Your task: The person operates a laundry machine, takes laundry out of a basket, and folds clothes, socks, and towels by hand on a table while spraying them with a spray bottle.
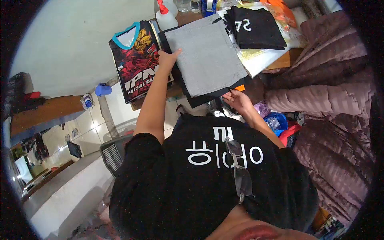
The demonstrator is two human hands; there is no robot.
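A flat grey rectangular sheet [208,56], cloth or board I cannot tell, lies on folded black fabric [196,101] that shows along its edges. My left hand [169,60] is at the sheet's left edge, thumb resting on top and fingers partly hidden at the side, so its hold is unclear. At the lower right corner, my right hand [239,101] pinches the edge of the black fabric with thumb and fingers. Left of the sheet lies a stack of folded jerseys, the top printed jersey [138,60] having a turquoise collar. A folded black shirt [256,30] with white digits sits at the upper right.
A spray bottle [165,18] with a red nozzle stands behind the sheet, with a blue bottle [209,7] near it. White plastic packaging [260,60] lies under the black shirt. Brown striped fabric [320,96] fills the right side. A blue cup [103,89] is at left.
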